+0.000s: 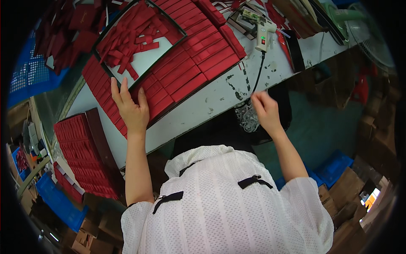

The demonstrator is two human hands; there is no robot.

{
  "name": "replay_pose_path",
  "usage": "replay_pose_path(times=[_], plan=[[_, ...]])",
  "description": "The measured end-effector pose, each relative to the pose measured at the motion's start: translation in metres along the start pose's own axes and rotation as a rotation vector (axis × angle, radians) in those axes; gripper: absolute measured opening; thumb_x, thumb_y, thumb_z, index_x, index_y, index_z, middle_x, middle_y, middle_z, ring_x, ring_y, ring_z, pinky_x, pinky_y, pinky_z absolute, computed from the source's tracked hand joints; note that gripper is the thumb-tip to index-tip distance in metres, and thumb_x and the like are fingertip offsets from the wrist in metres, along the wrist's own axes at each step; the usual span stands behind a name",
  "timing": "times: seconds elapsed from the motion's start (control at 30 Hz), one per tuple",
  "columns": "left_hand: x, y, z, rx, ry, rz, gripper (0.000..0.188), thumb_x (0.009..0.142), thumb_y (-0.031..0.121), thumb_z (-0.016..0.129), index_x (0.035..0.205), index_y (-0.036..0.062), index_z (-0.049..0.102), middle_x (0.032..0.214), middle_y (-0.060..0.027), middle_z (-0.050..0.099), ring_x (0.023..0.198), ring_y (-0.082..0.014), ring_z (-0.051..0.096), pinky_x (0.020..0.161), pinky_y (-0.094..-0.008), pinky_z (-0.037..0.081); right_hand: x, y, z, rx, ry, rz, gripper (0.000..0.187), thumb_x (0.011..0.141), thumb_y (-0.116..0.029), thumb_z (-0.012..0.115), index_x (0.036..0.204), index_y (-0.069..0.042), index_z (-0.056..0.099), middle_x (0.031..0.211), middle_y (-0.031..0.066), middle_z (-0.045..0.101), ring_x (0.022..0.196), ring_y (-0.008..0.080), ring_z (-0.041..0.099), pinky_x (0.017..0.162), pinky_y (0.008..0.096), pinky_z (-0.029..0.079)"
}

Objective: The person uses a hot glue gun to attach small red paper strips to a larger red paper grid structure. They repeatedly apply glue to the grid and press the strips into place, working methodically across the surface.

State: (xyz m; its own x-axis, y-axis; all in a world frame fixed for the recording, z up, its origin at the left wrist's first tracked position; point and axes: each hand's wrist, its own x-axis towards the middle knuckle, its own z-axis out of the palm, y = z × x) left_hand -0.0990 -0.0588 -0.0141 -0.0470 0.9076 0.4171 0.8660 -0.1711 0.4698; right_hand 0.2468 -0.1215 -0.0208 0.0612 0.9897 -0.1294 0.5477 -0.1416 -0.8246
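The left hand (pixel 132 111) is spread, fingers and thumb apart, its fingertips at the lower edge of a dark-rimmed tray (pixel 154 54) in the upper left of the frame; whether it grips the rim cannot be told. Red ribbon strips (pixel 137 31) lie heaped on the tray's white floor. The tray rests over rows of red boxes (pixel 182 74), packed side by side across the upper middle of the white table (pixel 220 97). Right of centre, the right hand (pixel 265 109) has its fingers curled together near the table edge; whether they pinch anything small is unclear. Beside it, a black cable (pixel 259 73) runs up to a pale hot glue gun (pixel 264 36). Farther out, a stack of red pieces (pixel 76 144) stands at left, a blue mesh crate (pixel 31 76) at upper left, and a fan (pixel 368 34) at upper right.
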Motion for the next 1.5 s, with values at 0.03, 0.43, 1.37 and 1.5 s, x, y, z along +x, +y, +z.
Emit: replay_pose_path(times=[0.03,0.43,1.37,1.5], plan=[[-0.001,0.0,-0.001,0.006,0.001,-0.007,0.048,0.084,0.01,0.062,0.128,0.0039,0.043,0.14,-0.0176,0.027,0.126,-0.0339,0.034,0.1,-0.039,0.035,0.016,-0.023,0.005,0.072,0.058,-0.013,0.023,0.082,-0.014,0.063,0.1,0.0,0.057,0.067,0.0092,0.057,0.058,0.0166,0.053,0.055,0.0298,0.043],[-0.002,0.0,-0.001,-0.029,-0.017,-0.049,0.045,0.084,0.011,0.062,0.126,0.0053,0.045,0.14,-0.0174,0.028,0.126,-0.0338,0.035,0.099,-0.039,0.036,0.071,-0.038,0.058,0.253,0.261,0.122,0.032,0.078,-0.019,0.071,0.093,0.003,0.054,0.064,0.0053,0.06,0.055,0.0104,0.053,0.052,0.0251,0.042],[0.001,0.0,0.001,-0.044,0.006,-0.055,0.042,0.083,0.011,0.062,0.122,0.0049,0.047,0.139,-0.0169,0.03,0.125,-0.0335,0.037,0.098,-0.0387,0.037,0.119,-0.085,0.057,-0.095,0.237,-0.606,0.005,0.08,-0.004,0.059,0.084,-0.004,0.06,0.085,0.01,0.06,0.077,0.028,0.057,0.068,0.0341,0.047],[-0.001,0.0,0.001,-0.041,0.003,-0.068,0.042,0.083,0.011,0.063,0.122,0.0057,0.047,0.139,-0.0165,0.03,0.125,-0.0332,0.037,0.098,-0.0387,0.037,0.121,-0.074,0.067,-0.307,0.259,-0.672,0.005,0.078,-0.006,0.061,0.083,-0.006,0.059,0.085,0.0052,0.058,0.081,0.0264,0.053,0.07,0.0364,0.045]])
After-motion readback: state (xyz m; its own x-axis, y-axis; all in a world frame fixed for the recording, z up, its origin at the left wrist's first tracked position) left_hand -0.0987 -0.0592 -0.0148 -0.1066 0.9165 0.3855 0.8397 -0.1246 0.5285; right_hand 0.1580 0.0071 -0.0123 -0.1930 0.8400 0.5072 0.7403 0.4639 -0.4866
